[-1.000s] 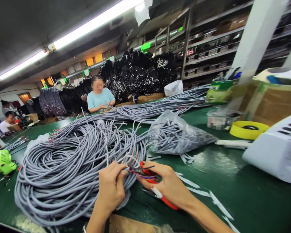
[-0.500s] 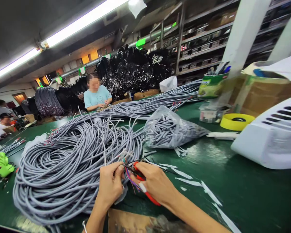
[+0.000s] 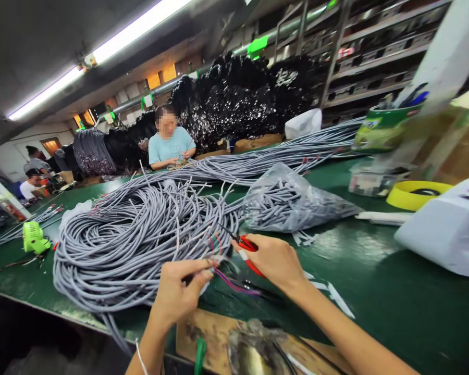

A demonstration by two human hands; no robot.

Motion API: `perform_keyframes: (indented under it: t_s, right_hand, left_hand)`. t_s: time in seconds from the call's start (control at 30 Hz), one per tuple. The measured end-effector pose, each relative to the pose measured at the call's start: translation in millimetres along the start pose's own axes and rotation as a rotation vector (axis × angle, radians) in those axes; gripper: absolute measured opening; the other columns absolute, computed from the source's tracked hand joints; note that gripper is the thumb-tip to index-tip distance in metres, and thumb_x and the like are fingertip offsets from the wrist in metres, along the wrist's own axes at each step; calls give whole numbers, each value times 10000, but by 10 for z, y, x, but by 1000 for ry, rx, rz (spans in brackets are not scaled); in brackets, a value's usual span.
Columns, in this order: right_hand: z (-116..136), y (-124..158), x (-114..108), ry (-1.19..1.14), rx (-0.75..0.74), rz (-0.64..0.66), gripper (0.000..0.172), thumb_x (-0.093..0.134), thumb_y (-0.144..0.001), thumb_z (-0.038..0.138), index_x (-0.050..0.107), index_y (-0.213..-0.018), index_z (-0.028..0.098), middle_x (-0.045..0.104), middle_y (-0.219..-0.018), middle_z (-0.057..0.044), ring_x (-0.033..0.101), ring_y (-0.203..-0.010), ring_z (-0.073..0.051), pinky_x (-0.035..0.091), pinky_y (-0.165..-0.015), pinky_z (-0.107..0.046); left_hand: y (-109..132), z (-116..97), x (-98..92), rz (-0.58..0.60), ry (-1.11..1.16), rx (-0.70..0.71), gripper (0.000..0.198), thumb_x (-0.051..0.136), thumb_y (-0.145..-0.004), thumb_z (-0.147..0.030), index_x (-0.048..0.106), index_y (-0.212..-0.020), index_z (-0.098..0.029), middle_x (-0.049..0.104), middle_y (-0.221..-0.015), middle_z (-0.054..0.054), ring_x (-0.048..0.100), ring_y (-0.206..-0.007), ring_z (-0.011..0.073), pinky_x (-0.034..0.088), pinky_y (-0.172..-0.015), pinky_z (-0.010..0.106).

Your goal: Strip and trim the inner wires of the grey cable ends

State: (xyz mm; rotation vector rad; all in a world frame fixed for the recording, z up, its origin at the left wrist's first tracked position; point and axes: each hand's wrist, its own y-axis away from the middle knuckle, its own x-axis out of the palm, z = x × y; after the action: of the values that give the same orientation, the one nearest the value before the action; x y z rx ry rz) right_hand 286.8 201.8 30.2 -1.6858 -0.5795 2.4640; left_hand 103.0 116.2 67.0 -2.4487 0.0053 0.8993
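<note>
My left hand (image 3: 180, 289) is pinched around the stripped end of a cable. Thin coloured wires (image 3: 232, 284), red, blue and purple among them, fan out from its fingertips. Red-handled cutters (image 3: 248, 244) are gripped in my right hand (image 3: 277, 260), their dark tips pointing up and left, apart from the wires. Just beyond both hands lies a large coil of grey cables (image 3: 113, 260), with many cut ends sticking up. My left fingers partly hide the cable end.
A clear bag of short grey pieces (image 3: 285, 203) sits behind my right hand. White strips (image 3: 340, 300) lie to the right. A stained board (image 3: 214, 323) is at the front edge. Yellow tape (image 3: 418, 195) and a green fan (image 3: 35, 238) stand farther out. A co-worker (image 3: 171, 143) sits opposite.
The cutters have moved up and away from the wires at my left hand. The wires now spread rightward. The view has swung left and down, showing more of the board.
</note>
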Motion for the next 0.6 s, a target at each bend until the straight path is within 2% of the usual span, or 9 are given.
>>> perform_keyframes:
  t_s: [0.07, 0.17, 0.3, 0.37, 0.43, 0.47, 0.53, 0.6]
  right_hand:
    - [28, 7, -8, 15, -7, 88, 358, 400, -832, 423, 632, -688, 191, 693, -740, -94, 629, -682, -226, 340, -539, -257]
    - [87, 40, -4, 20, -41, 188, 358, 406, -828, 417, 656, -706, 191, 698, -746, -108, 640, -709, -254, 340, -535, -265]
    - [155, 92, 16, 30, -99, 305, 331, 430, -820, 389, 686, -767, 187, 702, -773, -117, 642, -734, -264, 348, -533, -267]
    - [173, 116, 36, 30, -132, 355, 335, 436, -819, 398, 696, -779, 191, 702, -770, -109, 640, -733, -262, 354, -532, -266]
    - [177, 134, 63, 30, -157, 399, 346, 435, -821, 412, 702, -790, 194, 700, -768, -104, 638, -735, -264, 362, -536, -269]
    - [175, 140, 78, 32, -163, 418, 351, 433, -823, 415, 703, -806, 192, 699, -775, -107, 637, -744, -269, 366, -542, -273]
    - [165, 145, 106, 36, -162, 449, 360, 431, -827, 415, 701, -858, 180, 695, -801, -121, 634, -766, -282, 373, -553, -285]
    - [153, 142, 120, 40, -151, 471, 369, 435, -828, 416, 696, -909, 169, 691, -826, -137, 633, -782, -293, 377, -562, -295]
  left_hand:
    - [238, -147, -87, 34, -36, 50, 243, 503, -826, -283, 721, -911, -216, 728, -748, 59, 605, -547, 151, 443, -554, 237]
    - [612, -351, -253, 71, -54, 67, 254, 499, -837, -341, 727, -889, -242, 709, -631, 50, 592, -499, 146, 430, -534, 240]
    - [1068, -439, -412, 192, -56, -51, 286, 496, -833, -400, 732, -855, -239, 707, -609, 51, 603, -493, 144, 417, -529, 237]
    - [1282, -338, -420, 342, -106, -170, 261, 516, -823, -383, 733, -838, -238, 714, -630, 47, 624, -520, 147, 421, -541, 227]
    - [1489, -152, -398, 516, -230, -280, 172, 573, -790, -320, 727, -831, -258, 723, -668, 32, 656, -599, 164, 430, -564, 217]
    - [1586, -49, -385, 555, -331, -327, 125, 609, -760, -290, 726, -801, -270, 726, -685, 25, 665, -637, 180, 437, -594, 227]
    - [1749, 123, -373, 529, -448, -423, 95, 634, -722, -204, 725, -718, -229, 708, -627, 48, 661, -635, 208, 453, -626, 257]
    - [1831, 199, -381, 507, -456, -458, 145, 579, -761, -174, 718, -776, -212, 711, -695, 57, 659, -685, 198, 466, -654, 255]
